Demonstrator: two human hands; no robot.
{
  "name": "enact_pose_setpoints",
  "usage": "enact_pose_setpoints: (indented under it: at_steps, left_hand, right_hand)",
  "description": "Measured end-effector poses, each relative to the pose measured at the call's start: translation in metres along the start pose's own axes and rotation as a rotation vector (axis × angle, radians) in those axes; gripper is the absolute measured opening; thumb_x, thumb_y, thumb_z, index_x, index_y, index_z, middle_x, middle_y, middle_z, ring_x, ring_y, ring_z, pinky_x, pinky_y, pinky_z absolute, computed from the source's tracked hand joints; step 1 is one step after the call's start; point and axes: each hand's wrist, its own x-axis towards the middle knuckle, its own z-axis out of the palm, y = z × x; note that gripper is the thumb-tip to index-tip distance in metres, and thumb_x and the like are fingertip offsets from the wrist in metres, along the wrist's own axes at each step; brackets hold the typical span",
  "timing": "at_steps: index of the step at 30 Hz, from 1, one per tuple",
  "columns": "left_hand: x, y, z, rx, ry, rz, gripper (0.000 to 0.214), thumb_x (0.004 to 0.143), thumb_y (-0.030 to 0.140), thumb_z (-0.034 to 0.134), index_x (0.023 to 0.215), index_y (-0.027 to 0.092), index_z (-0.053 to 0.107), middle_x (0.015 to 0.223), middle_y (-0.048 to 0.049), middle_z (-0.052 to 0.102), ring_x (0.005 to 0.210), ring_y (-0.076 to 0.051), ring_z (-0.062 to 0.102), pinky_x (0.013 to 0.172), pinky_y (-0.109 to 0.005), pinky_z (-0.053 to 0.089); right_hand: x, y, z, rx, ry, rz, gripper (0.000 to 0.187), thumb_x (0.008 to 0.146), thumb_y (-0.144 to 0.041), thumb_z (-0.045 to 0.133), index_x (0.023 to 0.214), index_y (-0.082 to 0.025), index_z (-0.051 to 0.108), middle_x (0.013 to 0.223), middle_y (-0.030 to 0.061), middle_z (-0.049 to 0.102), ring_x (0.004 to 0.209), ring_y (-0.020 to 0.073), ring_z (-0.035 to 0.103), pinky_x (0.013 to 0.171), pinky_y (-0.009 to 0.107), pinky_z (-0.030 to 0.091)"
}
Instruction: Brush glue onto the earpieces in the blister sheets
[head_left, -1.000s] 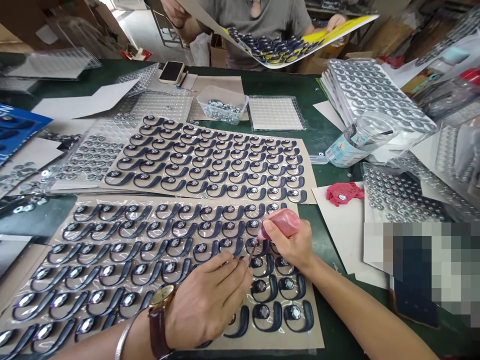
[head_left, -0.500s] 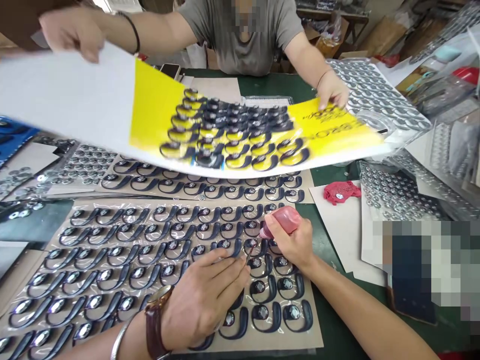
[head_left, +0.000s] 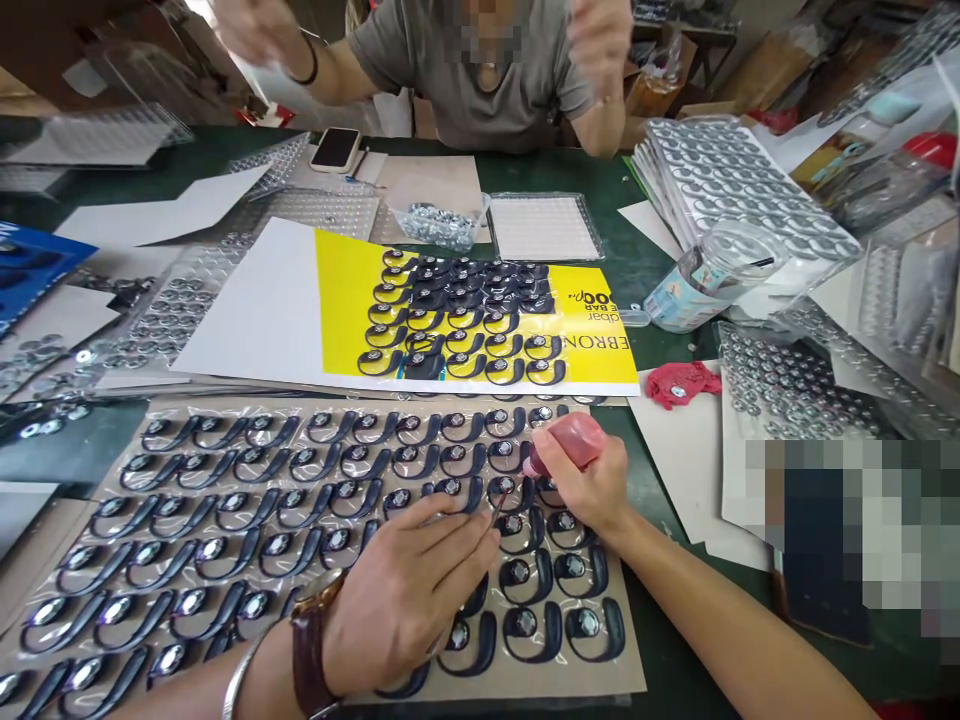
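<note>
A brown cardboard sheet (head_left: 112, 425) covered with rows of several dark hook-shaped pieces, each with a shiny round cap, lies in front of me. My right hand (head_left: 592, 490) is closed round a small pink squeeze bottle (head_left: 574, 440), its thin nozzle pointing down-left at a piece near the sheet's right side. My left hand (head_left: 409, 590), with a brown-strapped watch on the wrist, rests on the sheet with its fingers pinched together right by the nozzle tip; what they pinch is too small to make out.
A yellow and white card (head_left: 337, 300) with more dark pieces lies just beyond my sheet. A person in a grey shirt (head_left: 480, 85) sits opposite with both hands raised. Stacked clear trays (head_left: 735, 185), a tub of caps (head_left: 439, 220), a phone (head_left: 335, 148) and a red cloth (head_left: 682, 382) surround the green table.
The person opposite has laid the yellow and white card down over the far sheet and lifted both hands away. My hands have stayed almost still.
</note>
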Motion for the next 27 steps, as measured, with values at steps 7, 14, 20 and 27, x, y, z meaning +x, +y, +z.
enact_pose_setpoints:
  at_steps: [7, 14, 20, 27]
  left_hand:
    - [-0.002, -0.003, 0.0, -0.054, -0.004, -0.024, 0.04, 0.077, 0.003, 0.041, 0.113, 0.008, 0.059, 0.109, -0.0119, 0.067, 0.095, -0.022, 0.066, 0.085, -0.041, 0.051]
    - [-0.002, -0.005, 0.0, -0.112, 0.0, -0.069, 0.039, 0.079, 0.003, 0.043, 0.113, 0.01, 0.059, 0.108, -0.0104, 0.068, 0.091, -0.02, 0.066, 0.086, -0.04, 0.052]
    - [0.001, -0.007, -0.001, -0.205, 0.058, -0.118, 0.034, 0.081, -0.001, 0.045, 0.107, 0.012, 0.061, 0.105, -0.0096, 0.069, 0.089, -0.018, 0.067, 0.081, -0.037, 0.052]
    - [-0.003, -0.014, 0.004, -0.387, 0.168, -0.268, 0.028, 0.087, 0.002, 0.053, 0.108, 0.017, 0.062, 0.099, -0.0043, 0.071, 0.086, -0.014, 0.067, 0.083, -0.035, 0.049]
  right_hand:
    - [0.0, -0.003, -0.001, 0.034, 0.0, 0.01, 0.023, 0.086, -0.037, 0.06, 0.075, -0.018, 0.065, 0.055, 0.002, 0.066, 0.051, 0.0163, 0.063, 0.056, 0.027, 0.052]
    - [-0.002, -0.002, -0.001, 0.073, -0.005, 0.033, 0.022, 0.085, -0.04, 0.06, 0.077, -0.02, 0.065, 0.056, 0.0025, 0.066, 0.051, 0.0175, 0.063, 0.054, 0.028, 0.053]
    - [-0.001, -0.006, -0.001, 0.108, -0.028, 0.004, 0.018, 0.085, -0.033, 0.061, 0.074, -0.019, 0.064, 0.055, 0.0007, 0.066, 0.051, 0.0162, 0.064, 0.057, 0.027, 0.053]
    - [0.0, -0.009, -0.001, -0.017, 0.006, -0.144, 0.02, 0.082, -0.029, 0.063, 0.066, -0.018, 0.062, 0.052, -0.0019, 0.062, 0.045, 0.0114, 0.057, 0.049, 0.023, 0.047]
